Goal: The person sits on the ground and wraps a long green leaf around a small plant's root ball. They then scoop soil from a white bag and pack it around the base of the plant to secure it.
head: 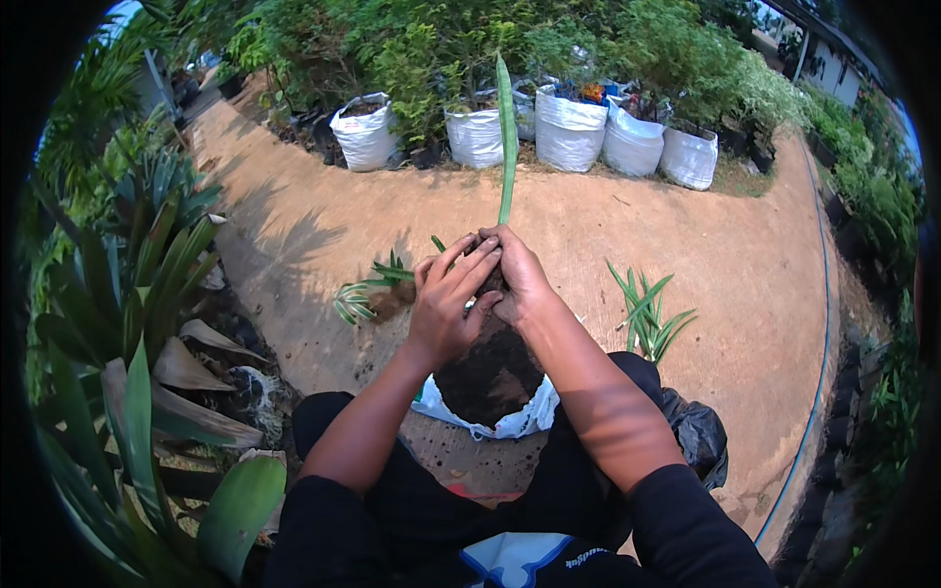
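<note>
Both my hands are cupped around a dark clump of soil point(494, 283) above an open sack. My left hand point(446, 305) presses on its left side with soil-smeared fingers. From the right, my right hand point(523, 275) wraps the same clump. A long, banded green snake plant leaf point(507, 140) stands upright out of the top of my grip; its base is hidden by my fingers. Under my hands and between my knees is dark potting soil point(489, 375) in a white sack point(478, 428) with its rim folded down.
Small snake plants point(650, 312) lie to the right, and striped-leaf plants point(354, 303) with loose soil to the left. A black plastic bag point(695, 434) is by my right knee. White grow bags point(571, 132) line the far side; a blue hose point(817, 397) runs along the right.
</note>
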A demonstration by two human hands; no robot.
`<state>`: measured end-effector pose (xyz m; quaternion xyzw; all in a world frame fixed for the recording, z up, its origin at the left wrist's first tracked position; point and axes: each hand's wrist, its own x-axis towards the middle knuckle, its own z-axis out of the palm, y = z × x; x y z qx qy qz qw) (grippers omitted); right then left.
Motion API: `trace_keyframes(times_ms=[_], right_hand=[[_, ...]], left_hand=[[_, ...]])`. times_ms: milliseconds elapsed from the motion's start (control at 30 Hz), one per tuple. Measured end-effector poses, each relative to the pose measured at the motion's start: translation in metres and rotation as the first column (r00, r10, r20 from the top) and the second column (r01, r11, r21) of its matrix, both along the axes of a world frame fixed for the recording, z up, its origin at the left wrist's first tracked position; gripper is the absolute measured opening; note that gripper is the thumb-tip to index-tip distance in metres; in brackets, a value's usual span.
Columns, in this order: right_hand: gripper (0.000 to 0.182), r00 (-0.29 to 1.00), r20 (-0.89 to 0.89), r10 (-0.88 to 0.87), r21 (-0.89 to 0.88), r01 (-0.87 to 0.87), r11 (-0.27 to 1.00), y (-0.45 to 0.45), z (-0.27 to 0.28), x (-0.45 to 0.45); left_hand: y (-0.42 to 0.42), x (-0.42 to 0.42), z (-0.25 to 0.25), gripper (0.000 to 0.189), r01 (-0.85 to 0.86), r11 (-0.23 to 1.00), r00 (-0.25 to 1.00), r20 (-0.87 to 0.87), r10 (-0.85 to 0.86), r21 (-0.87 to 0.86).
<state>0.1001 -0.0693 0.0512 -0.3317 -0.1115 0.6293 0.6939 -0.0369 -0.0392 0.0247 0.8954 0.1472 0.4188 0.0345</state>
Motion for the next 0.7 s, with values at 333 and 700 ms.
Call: trace_keyframes(times_ms=[333,700], right_hand=[[0.016,0.997,0.024,-0.069,-0.03,0.069,0.997,0.012,-0.015,0.009],[0.016,0.998,-0.066,0.009,0.007,-0.009,1.0,-0.002,0.014,0.028]], left_hand=[[-0.011,-0.001,0.023,0.058,-0.153,0.984,0.983,0.09,0.161,-0.09],[-0.033,0.018,0.046,0.049,-0.15,0.968,0.979,0.108,0.174,-0.199]])
